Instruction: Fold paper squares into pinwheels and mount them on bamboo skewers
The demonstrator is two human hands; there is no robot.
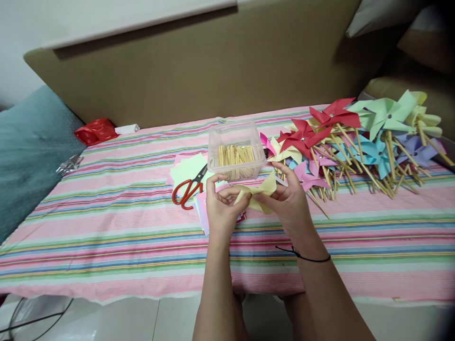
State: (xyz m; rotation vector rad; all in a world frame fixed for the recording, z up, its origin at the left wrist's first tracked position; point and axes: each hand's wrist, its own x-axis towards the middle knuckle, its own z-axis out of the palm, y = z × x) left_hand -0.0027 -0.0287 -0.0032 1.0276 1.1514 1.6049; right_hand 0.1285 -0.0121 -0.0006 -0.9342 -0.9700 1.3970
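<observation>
Between my two hands is a pale yellow paper pinwheel (265, 187), its corners folded in toward the middle. My left hand (223, 206) pinches its left side with thumb and fingers. From the other side my right hand (289, 199) grips it, the thumb near the folded centre. Just beyond my hands stands a clear plastic box (236, 130) holding many short wooden sticks (236, 155). Red-handled scissors (188, 187) lie left of my left hand, on pale green paper sheets (183, 170). More coloured paper (202, 213) lies partly hidden under my left hand.
Finished pinwheels on sticks (377, 137) are heaped at the right in several colours. A red plastic bag (95, 131), a small white box (127, 129) and a clear crumpled packet (69, 164) lie at the left. A striped cloth (124, 241) covers the surface.
</observation>
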